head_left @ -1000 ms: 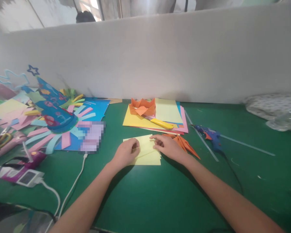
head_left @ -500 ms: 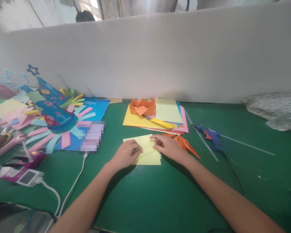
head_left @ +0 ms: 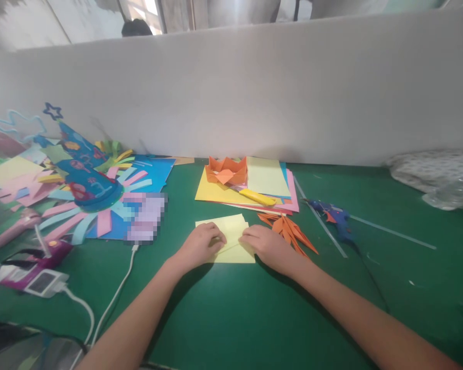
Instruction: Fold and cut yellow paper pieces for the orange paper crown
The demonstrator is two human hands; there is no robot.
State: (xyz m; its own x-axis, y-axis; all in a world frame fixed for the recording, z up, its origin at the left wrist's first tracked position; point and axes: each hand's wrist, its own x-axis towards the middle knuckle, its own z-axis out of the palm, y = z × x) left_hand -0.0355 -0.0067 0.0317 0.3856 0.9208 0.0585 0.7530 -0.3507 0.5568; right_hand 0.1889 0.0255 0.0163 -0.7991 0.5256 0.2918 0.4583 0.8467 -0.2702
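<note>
A pale yellow sheet of paper (head_left: 231,254), partly folded over, lies on the green table in front of me. My left hand (head_left: 204,244) is closed on its left side, fingers curled and thumb against the paper. My right hand (head_left: 268,246) grips the right side with bent fingertips. Both hands cover parts of the paper's edges. Just right of my right hand lies an orange folded-paper piece with pointed petals (head_left: 287,231). Behind the paper, a yellow utility knife (head_left: 257,197) and an orange folded-paper flower (head_left: 227,170) rest on stacked coloured sheets (head_left: 269,177).
A blue glue gun (head_left: 337,218) and clear strips (head_left: 393,232) lie at right. Cone hats (head_left: 88,169) with paper strips stand left, beside a blurred-out rectangle (head_left: 146,218). White cables (head_left: 125,288), a power strip (head_left: 46,282) and a pink tool (head_left: 13,231) occupy the near left.
My right hand has moved slightly down and its raised fingers have closed onto the paper. My left hand stays in place. A dark shape at the far left, over the pink tool, is gone.
</note>
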